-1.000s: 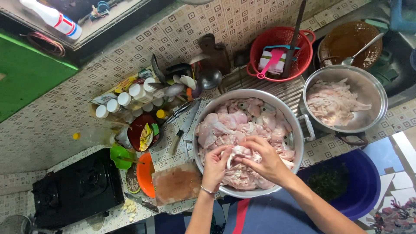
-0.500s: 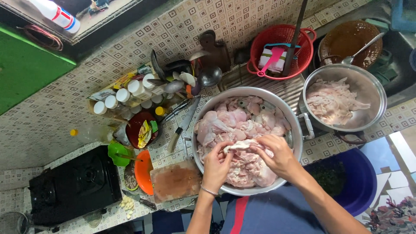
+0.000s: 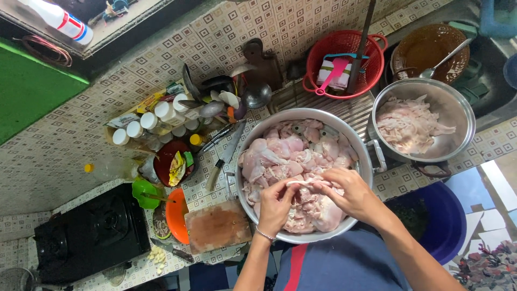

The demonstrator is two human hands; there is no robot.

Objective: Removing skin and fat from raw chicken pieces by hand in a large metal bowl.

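At the lower centre of the frame, the left hand [image 3: 277, 205] and right hand [image 3: 347, 191] pinch a pale, slick strip of chicken skin [image 3: 301, 183] between closed fingertips, above glossy pink raw chicken pieces [image 3: 285, 153] heaped in a round metal basin [image 3: 353, 140].

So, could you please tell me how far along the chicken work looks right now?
Done: a layer of pale trimmings lies in the smaller pot. In hand: the left hand and right hand stretch one pale strip between them. Left: the big pot is mostly full of raw chicken pieces.
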